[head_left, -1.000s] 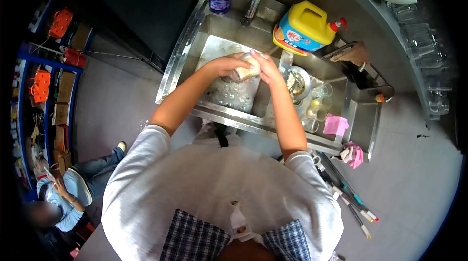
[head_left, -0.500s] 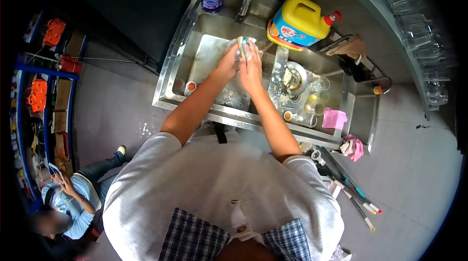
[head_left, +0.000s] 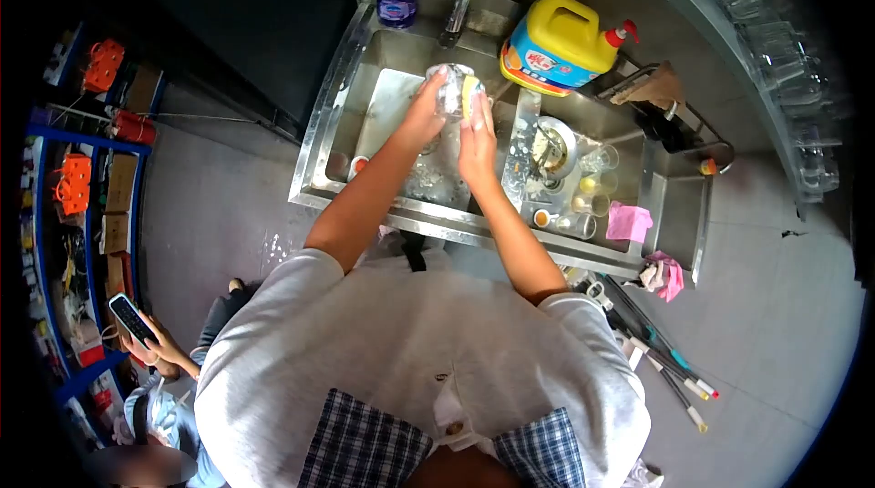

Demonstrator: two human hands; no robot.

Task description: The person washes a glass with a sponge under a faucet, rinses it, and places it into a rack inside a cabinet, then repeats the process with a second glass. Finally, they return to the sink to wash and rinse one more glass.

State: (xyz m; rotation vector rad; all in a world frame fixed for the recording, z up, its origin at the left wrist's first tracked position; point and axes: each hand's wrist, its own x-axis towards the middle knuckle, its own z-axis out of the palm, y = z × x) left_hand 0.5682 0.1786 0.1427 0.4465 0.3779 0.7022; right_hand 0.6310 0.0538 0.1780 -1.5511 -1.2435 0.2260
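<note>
Above the left basin of the steel sink, my left hand is closed around a soapy clear glass. My right hand grips a yellow sponge and presses it against the glass's right side. Below my hands, a pale board or tray lies in the basin, wet with suds. A small cup with orange-red contents stands at the basin's left front. In the right basin are a metal bowl with scraps and several glasses.
A yellow detergent jug and a purple soap bottle stand behind the basins, beside the faucet. A pink cloth lies at the right. Glassware lines a shelf. At lower left, a person holds a phone.
My hands have moved apart slightly, the glass now showing between them with the sponge at its right side. The person at lower left has shifted nearer, phone turned toward view.
</note>
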